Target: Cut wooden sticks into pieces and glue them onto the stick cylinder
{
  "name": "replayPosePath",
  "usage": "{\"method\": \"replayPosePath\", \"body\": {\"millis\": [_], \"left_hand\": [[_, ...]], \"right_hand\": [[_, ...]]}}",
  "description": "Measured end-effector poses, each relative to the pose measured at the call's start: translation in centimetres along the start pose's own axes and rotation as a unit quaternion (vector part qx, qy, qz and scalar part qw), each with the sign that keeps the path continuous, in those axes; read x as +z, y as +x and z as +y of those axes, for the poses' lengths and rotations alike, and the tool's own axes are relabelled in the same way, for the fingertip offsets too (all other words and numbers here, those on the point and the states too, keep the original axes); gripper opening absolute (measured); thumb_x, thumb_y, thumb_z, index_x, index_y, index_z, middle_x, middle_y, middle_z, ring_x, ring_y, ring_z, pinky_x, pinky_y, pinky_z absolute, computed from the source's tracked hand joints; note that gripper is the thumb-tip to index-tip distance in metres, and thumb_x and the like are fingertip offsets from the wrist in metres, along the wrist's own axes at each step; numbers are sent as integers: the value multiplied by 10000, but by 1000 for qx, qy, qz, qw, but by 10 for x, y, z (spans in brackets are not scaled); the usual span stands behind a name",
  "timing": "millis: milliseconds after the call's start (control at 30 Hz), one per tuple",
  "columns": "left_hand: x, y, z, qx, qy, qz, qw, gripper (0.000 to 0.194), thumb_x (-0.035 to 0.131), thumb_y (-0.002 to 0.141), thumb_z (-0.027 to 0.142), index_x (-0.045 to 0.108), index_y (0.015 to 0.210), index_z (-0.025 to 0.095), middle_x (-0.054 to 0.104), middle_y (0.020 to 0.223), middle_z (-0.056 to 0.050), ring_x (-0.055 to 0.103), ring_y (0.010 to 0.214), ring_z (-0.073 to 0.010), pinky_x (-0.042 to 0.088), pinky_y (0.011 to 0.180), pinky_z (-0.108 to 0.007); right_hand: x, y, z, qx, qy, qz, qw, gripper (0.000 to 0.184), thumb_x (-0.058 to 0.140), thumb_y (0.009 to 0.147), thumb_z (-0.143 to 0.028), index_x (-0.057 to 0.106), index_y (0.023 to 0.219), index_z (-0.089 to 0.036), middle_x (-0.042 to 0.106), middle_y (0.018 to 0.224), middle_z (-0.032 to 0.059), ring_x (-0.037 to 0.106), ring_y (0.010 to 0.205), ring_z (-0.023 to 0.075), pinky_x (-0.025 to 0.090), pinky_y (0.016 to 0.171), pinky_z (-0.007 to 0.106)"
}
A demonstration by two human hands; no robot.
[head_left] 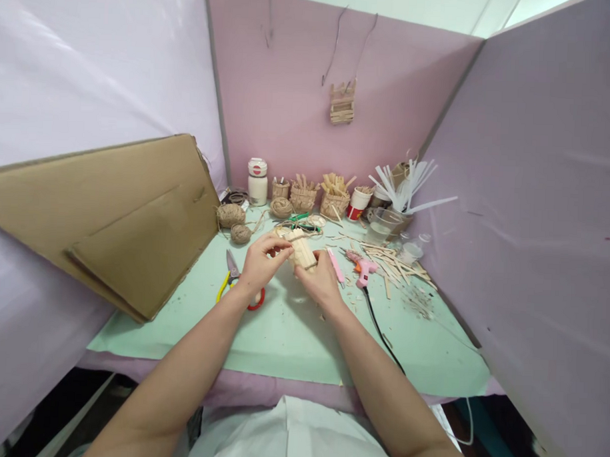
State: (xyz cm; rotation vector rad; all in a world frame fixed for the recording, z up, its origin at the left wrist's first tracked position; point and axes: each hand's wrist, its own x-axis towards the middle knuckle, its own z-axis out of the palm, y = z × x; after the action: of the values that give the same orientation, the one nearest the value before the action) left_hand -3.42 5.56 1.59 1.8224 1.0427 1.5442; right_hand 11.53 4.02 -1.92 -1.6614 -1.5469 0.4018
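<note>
A small pale craft piece of flat wooden sticks (303, 250) is held tilted above the middle of the table. My right hand (324, 280) grips its lower right side, thumb in front and the other fingers partly hidden behind. At its left edge, my left hand (264, 257) is closed, thumb and fingertips pinched against the piece. Whether anything tiny is also between those fingertips, I cannot tell. Scissors with yellow and red handles (232, 269) lie beneath my left wrist. Just right of my right hand are a pink cutter (336, 266) and a pink glue gun (364, 267).
Loose wooden sticks (396, 264) are scattered at the right. Behind stand a white bottle (257, 183), woven stick-filled baskets (334, 204), a red-white cup (358, 204) and clear glue sticks (404, 185). Twine balls (231, 216) and cardboard (129, 229) are left. A black cord (381, 334) crosses the front right.
</note>
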Motion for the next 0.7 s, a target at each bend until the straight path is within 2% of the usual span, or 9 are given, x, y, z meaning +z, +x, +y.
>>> {"method": "replayPosePath", "body": {"millis": [133,233,433,700], "left_hand": [[2,-2,-8,133,138,-5,982,115,607,771,254,689,832,203,600,819,-42,539,819,-168,418,766,-308],[3,-3,-15,196,206,-10,959,124,577,799,247,669,856,187,591,826,-45,534,829,-169,421,782,-320],[4,-4,-18,218,261,-13,940,128,539,827,236,652,861,186,587,819,-47,519,827,-170,423,771,-320],[5,-3,-21,226,282,-14,932,157,517,845,242,661,836,181,580,791,-48,503,789,-164,416,732,-306]], "right_hand": [[2,-3,2,-20,-8,25,999,372,567,690,-423,504,983,-201,574,977,59,544,893,221,413,732,315],[0,-4,3,-42,-18,50,998,378,565,693,-420,512,996,-200,574,972,66,536,910,233,415,749,330],[-5,-8,-2,-67,-46,88,993,373,575,683,-398,527,990,-191,576,971,85,529,914,254,414,744,350],[-4,-9,-3,-65,-36,85,994,378,591,677,-391,522,989,-191,574,957,79,535,898,248,424,731,346]]}}
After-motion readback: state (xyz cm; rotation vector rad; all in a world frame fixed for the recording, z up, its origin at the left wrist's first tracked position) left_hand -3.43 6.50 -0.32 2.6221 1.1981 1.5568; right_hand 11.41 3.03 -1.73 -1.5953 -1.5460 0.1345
